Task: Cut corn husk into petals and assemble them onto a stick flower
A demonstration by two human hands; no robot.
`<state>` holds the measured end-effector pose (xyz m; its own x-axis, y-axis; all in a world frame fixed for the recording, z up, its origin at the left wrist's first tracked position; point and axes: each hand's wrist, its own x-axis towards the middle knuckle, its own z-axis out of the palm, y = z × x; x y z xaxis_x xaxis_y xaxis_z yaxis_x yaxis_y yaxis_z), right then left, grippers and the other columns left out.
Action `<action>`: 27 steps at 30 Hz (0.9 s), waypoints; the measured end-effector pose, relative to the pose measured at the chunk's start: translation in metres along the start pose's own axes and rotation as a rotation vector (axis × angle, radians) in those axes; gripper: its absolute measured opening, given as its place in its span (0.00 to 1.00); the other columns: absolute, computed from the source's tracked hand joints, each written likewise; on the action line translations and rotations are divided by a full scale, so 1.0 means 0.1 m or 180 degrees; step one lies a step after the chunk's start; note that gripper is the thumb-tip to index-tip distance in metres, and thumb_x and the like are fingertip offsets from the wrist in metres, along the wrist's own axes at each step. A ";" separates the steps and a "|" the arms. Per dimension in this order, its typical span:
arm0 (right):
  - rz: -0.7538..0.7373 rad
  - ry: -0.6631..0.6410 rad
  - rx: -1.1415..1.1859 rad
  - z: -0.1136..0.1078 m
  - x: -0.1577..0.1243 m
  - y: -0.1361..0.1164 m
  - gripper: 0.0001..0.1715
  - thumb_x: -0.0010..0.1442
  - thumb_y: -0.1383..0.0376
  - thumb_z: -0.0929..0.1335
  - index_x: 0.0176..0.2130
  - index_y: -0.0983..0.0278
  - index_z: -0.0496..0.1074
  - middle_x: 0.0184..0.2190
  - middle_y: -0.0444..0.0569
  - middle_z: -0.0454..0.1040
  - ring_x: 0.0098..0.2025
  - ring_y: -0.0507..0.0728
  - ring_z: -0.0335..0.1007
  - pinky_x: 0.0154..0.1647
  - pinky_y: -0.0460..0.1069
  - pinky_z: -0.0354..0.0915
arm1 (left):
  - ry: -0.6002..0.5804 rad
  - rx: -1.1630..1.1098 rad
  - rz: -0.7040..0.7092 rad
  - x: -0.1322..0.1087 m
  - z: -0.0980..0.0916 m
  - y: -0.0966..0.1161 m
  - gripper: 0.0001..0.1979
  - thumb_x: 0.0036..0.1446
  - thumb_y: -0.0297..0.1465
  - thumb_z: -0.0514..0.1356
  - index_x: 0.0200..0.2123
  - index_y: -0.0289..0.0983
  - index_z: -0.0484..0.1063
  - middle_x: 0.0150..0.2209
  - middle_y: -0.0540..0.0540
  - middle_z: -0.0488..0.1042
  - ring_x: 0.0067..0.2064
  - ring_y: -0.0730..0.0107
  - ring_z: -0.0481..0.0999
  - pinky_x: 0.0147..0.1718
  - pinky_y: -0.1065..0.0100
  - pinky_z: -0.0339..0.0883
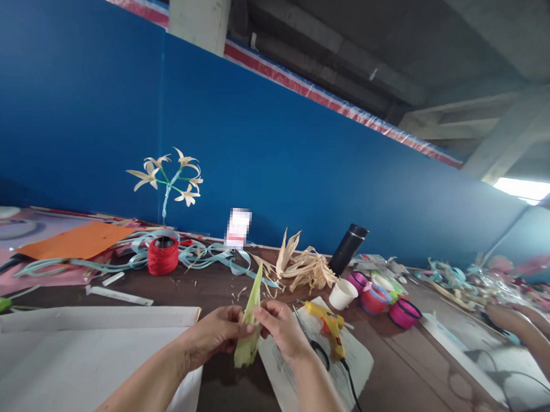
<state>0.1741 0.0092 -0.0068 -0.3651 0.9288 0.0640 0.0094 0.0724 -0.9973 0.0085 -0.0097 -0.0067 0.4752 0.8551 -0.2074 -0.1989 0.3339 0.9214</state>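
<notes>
My left hand (pixel 217 334) and my right hand (pixel 281 328) both pinch one pale green corn husk leaf (pixel 250 326), held upright above the brown table (pixel 400 369). The leaf's pointed tip sticks up between my fingers and its wide end hangs below them. Just right of my right hand a yellow glue gun (pixel 328 327) lies on a printed sheet of paper (pixel 359 361). A heap of dry husks (pixel 302 268) lies farther back.
A red spool of cord (pixel 162 256), light blue ribbons (pixel 209 255), orange paper (pixel 79 240), a husk flower stem (pixel 169 180), a black flask (pixel 348 249), a white cup (pixel 343 294) and pink tape rolls (pixel 404 313) crowd the table. White card (pixel 68 355) lies front left. Another person's forearms (pixel 525 329) rest at right.
</notes>
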 end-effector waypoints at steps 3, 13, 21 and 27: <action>0.0056 -0.0010 0.0114 0.00 0.00 0.00 0.22 0.53 0.52 0.66 0.22 0.67 0.69 0.16 0.41 0.62 0.19 0.47 0.55 0.20 0.43 0.52 | -0.0023 -0.0326 0.0045 0.00 0.01 0.02 0.17 0.39 0.36 0.66 0.25 0.36 0.61 0.25 0.51 0.70 0.27 0.74 0.71 0.27 0.71 0.62; 0.0016 0.0032 0.0077 -0.04 0.00 -0.02 0.14 0.50 0.57 0.70 0.28 0.67 0.70 0.19 0.41 0.63 0.20 0.46 0.54 0.19 0.42 0.50 | 0.0265 -0.0321 0.0134 0.08 -0.06 -0.04 0.16 0.40 0.38 0.66 0.30 0.34 0.68 0.28 0.48 0.72 0.29 0.73 0.72 0.28 0.72 0.63; 0.0051 0.0261 0.0017 -0.07 0.03 0.01 0.14 0.51 0.58 0.69 0.26 0.66 0.68 0.18 0.40 0.63 0.19 0.46 0.54 0.19 0.42 0.51 | 0.0597 0.0248 0.0404 0.12 -0.04 -0.06 0.15 0.42 0.39 0.64 0.30 0.34 0.69 0.26 0.51 0.70 0.25 0.78 0.68 0.24 0.76 0.61; -0.0047 0.0448 -0.0222 -0.05 0.04 0.02 0.14 0.50 0.56 0.69 0.27 0.66 0.70 0.18 0.40 0.64 0.18 0.47 0.55 0.18 0.42 0.53 | 0.1223 0.1420 0.0818 0.12 -0.03 -0.06 0.15 0.43 0.43 0.60 0.26 0.36 0.66 0.19 0.54 0.67 0.18 0.75 0.66 0.16 0.74 0.59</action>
<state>0.1776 0.0151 -0.0080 -0.2317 0.9688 0.0878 0.0715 0.1070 -0.9917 0.0134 0.0000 -0.0154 0.1024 0.9947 0.0117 0.1496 -0.0270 0.9884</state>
